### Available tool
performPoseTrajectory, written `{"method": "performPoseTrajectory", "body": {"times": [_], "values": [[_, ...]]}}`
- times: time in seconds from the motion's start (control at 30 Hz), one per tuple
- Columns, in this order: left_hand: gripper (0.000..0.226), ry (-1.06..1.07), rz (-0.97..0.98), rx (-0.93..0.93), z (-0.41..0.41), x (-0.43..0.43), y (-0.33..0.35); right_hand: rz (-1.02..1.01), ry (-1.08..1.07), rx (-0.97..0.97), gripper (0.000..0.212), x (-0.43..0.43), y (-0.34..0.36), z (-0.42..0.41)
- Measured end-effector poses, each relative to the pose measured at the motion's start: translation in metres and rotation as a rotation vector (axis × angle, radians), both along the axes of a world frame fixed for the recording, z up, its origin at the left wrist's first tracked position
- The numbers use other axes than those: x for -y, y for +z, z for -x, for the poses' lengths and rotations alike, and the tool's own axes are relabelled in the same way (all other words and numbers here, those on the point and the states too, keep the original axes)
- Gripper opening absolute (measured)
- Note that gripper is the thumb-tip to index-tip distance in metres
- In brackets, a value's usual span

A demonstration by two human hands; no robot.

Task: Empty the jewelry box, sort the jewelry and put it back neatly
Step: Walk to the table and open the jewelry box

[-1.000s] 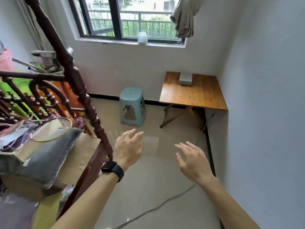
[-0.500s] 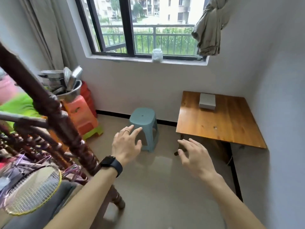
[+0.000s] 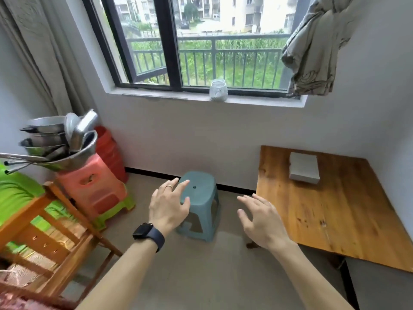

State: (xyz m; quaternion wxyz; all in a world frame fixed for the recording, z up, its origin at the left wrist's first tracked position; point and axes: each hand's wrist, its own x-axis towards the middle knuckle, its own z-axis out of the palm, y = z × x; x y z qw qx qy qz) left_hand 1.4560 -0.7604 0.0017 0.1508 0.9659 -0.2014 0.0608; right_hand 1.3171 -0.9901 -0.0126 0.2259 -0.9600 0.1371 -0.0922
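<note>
A closed white jewelry box lies on the far part of a wooden table against the right wall. My left hand, with a ring and a black watch on the wrist, is held out in the air with fingers spread, in front of a teal stool. My right hand hovers open just left of the table's near left edge, well short of the box. Neither hand holds anything. No jewelry is visible.
A teal plastic stool stands on the floor left of the table. Stacked pink and red stools carry metal basins at left. A wooden frame fills the lower left. A glass jar sits on the windowsill.
The view has moved forward past the dark stair railing, which is gone from sight; the table, box and stool are now much closer. Both hands stay raised and open.
</note>
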Motion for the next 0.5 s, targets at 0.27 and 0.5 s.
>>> {"method": "performPoseTrajectory", "body": {"times": [0.27, 0.5], "values": [[0.055, -0.202, -0.027, -0.064, -0.166, 0.080, -0.030, -0.014, -0.190, -0.107, 0.044, 0.068, -0.038, -0.107], [0.055, -0.441, -0.104, -0.155, -0.252, 0.171, -0.057, -0.097, -0.412, -0.191, 0.042, 0.108, -0.063, -0.147]]}}
